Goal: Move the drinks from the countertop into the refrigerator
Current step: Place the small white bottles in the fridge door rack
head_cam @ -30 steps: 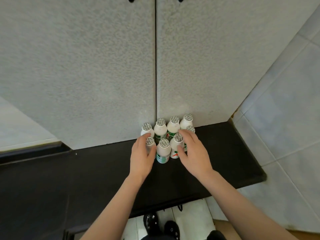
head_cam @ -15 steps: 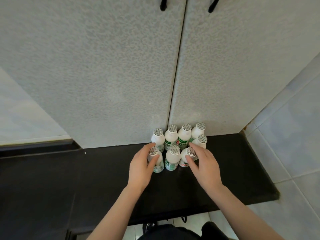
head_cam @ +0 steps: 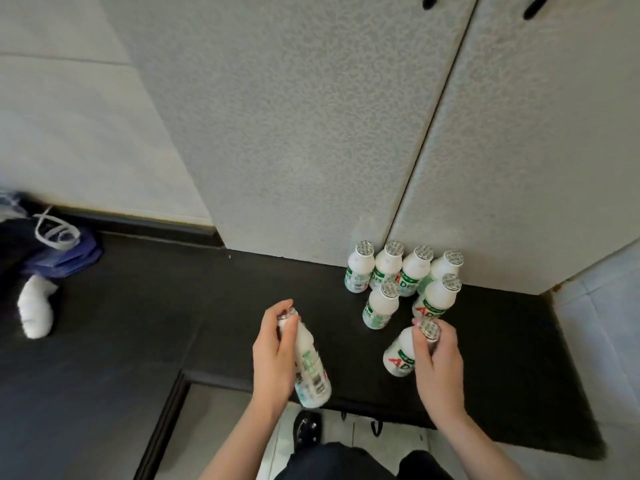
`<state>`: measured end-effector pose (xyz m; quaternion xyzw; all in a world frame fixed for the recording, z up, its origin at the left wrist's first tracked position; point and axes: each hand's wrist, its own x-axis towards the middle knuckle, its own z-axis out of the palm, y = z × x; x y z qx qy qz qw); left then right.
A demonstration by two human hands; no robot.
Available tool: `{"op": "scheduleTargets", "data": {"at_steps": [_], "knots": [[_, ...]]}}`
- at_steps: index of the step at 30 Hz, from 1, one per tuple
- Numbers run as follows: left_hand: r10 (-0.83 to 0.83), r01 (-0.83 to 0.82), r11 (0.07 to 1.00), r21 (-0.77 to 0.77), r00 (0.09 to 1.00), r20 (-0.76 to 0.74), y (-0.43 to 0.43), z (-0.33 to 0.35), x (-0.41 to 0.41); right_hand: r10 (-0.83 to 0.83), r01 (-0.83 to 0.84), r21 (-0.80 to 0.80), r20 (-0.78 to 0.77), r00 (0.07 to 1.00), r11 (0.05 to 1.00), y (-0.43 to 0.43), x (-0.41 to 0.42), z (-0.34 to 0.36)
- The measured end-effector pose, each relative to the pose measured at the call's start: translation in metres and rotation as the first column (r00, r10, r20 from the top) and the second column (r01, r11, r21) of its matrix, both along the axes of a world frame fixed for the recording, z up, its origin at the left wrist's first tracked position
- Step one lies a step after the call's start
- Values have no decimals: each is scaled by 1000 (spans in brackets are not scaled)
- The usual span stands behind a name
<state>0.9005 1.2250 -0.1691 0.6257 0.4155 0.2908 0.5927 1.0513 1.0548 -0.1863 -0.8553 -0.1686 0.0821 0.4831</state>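
My left hand [head_cam: 273, 355] curled round AD milk-drink bottle [head_cam: 311, 370], tilted, clear of black countertop [head_cam: 138, 306], ready to carry. My right hand [head_cam: 438, 372] pinches second bottle [head_cam: 398, 355] by neck, 5 o'clock of six-bottle cluster [head_cam: 388, 265] against cabinet doors [head_cam: 311, 133]. One per hand: fewer trips. Refrigerator not visible.

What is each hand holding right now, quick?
Left hand: holding a bottle, lifted and tilted.
Right hand: holding a second bottle by its top.
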Motion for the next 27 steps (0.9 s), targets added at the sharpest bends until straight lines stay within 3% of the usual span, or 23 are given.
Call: {"op": "scheduleTargets", "data": {"at_steps": [6, 11, 14, 19, 23, 27], "knots": [[296, -295, 944, -150, 955, -22, -31, -8, -75, 342, -338, 52, -135, 930, 940, 10, -35, -3], [485, -502, 857, -118, 862, -146, -92, -21, -156, 645, -654, 63, -261, 718, 753, 29, -82, -18], [617, -650, 744, -154, 757, -215, -140, -27, -202, 775, -797, 55, -281, 566, 602, 39, -119, -31], [814, -858, 472, -203, 512, -274, -218, -32, -259, 892, -934, 75, -333, 306, 349, 45, -187, -39], [912, -938, 275, -211, 324, -253, -261, -36, -289, 925, -985, 121, -374, 72, 125, 44, -239, -34], [952, -958, 166, -236, 217, -214, -284, -46, -307, 939, -996, 87, -340, -53, -25, 41, -288, -29]]}}
